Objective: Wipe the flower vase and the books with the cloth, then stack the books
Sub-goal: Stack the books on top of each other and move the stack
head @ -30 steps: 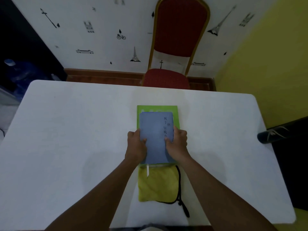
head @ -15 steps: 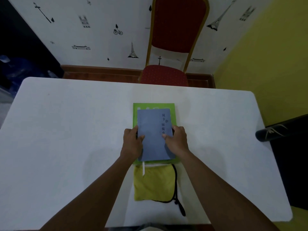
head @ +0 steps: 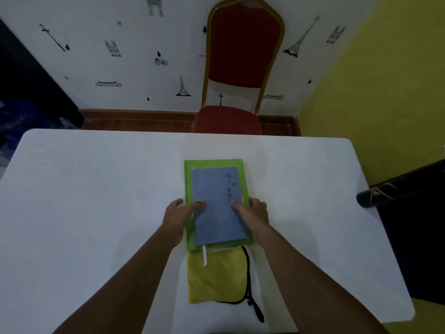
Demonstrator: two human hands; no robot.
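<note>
The blue book (head: 218, 206), stacked on the green book (head: 214, 163), is flanked by the loosely spread left hand (head: 179, 216) and right hand (head: 252, 214); the yellow cloth (head: 216, 276) is tucked underneath.

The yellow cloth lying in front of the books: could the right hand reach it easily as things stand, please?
Probably yes. The yellow cloth lies flat on the white table, just nearer the person than the green book, with nothing on it but a bookmark ribbon. The right hand rests on the blue book, close by.
</note>
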